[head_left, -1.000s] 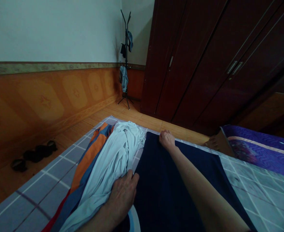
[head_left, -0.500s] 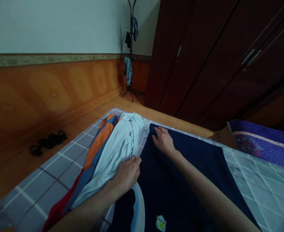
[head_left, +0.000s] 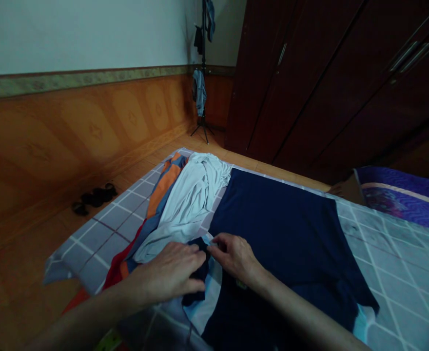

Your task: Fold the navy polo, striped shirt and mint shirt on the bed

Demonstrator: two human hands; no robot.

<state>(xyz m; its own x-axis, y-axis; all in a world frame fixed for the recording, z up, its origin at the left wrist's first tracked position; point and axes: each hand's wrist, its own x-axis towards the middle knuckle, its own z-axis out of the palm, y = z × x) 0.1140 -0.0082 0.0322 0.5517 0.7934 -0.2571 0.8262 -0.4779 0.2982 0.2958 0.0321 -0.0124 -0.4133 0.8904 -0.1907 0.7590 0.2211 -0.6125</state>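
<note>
A navy T-shirt (head_left: 280,209) lies spread on the bed, with a light-blue and white band on its sleeve. My left hand (head_left: 174,268) rests on the dark sleeve end (head_left: 197,287), thumb apart from the fingers. Just right of it, my right hand (head_left: 238,256) pinches the shirt by the top of the pale sleeve band (head_left: 212,287). Part of the chest badge is hidden beneath my right wrist. Left of the shirt lies a crumpled light-grey garment (head_left: 192,195), on top of or against orange, blue and red clothing (head_left: 161,187).
The bed has a grey checked sheet (head_left: 130,209). A coat stand (head_left: 203,97) with clothes hangs back in the corner, beside a dark wardrobe (head_left: 291,83). Black footwear (head_left: 95,196) lies on the floor at left. A purple mattress-like item (head_left: 400,187) is at right.
My right hand has come back from the shirt's far edge to the sleeve band. My left hand has moved nearer me onto the sleeve. The sleeve now lies more spread out, and the view has shifted.
</note>
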